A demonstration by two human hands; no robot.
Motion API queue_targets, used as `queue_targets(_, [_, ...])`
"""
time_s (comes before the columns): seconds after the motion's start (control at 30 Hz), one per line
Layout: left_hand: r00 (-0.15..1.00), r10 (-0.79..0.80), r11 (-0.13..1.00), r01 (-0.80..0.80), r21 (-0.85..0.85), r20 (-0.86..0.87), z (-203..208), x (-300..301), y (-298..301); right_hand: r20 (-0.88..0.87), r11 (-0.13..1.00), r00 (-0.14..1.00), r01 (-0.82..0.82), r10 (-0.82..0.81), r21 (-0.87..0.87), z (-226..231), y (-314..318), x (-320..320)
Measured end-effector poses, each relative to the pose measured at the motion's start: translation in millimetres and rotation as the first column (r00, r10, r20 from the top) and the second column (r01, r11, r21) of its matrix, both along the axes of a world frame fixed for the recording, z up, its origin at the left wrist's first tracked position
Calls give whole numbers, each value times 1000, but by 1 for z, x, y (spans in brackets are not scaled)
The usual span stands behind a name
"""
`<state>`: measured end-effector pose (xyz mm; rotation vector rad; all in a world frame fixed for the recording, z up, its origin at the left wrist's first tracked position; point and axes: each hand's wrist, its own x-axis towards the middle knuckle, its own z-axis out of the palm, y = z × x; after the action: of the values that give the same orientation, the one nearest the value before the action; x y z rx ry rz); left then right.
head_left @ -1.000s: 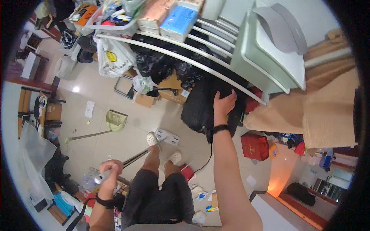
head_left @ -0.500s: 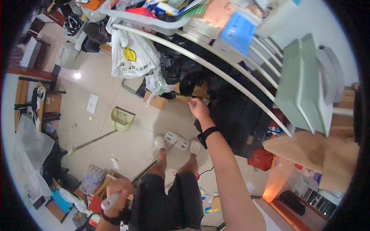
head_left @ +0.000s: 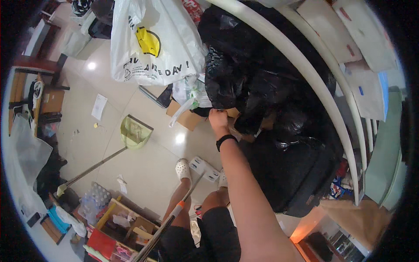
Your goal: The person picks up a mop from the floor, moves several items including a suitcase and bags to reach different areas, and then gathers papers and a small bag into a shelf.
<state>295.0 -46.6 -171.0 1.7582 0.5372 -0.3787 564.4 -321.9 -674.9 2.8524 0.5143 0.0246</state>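
My right hand [head_left: 218, 120], with a black band at the wrist, reaches forward to a brown cardboard box [head_left: 185, 118] under the rack. Its fingers are curled closed; anything in them is hidden. Black plastic bags [head_left: 275, 94] bulge just to its right. To its left are a small white-and-green bag [head_left: 191, 94] and a big white carrier bag [head_left: 159, 48] with a yellow smiling print. My left hand is out of the picture. A long pole [head_left: 168, 220] with an orange band slants up from the lower edge toward a white block [head_left: 204, 169] by my feet.
A yellow-green long-handled dustpan [head_left: 136, 131] lies on the tiles, near a paper sheet [head_left: 99, 106]. Curved white rack bars [head_left: 305, 56] pass above the bags. A wooden crate [head_left: 126, 222] and plastic bottles [head_left: 95, 201] stand at lower left. A black case [head_left: 288, 174] is at right.
My view has moved closer to the rack and bags. My right hand stays near the cardboard box, its fingers now curled tighter. My left hand has dropped out of the picture.
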Motion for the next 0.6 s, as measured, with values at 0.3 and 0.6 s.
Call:
queue_targets(0.3, [998,-41,997,44,-61,54,2,14,-14,-407,735,780,-97,475,671,175,45,-69])
queue_targets(0.6, [985,-138,983,124,137,102,13,34,-25,193,496,875,-419,443,761,546,-31,-129])
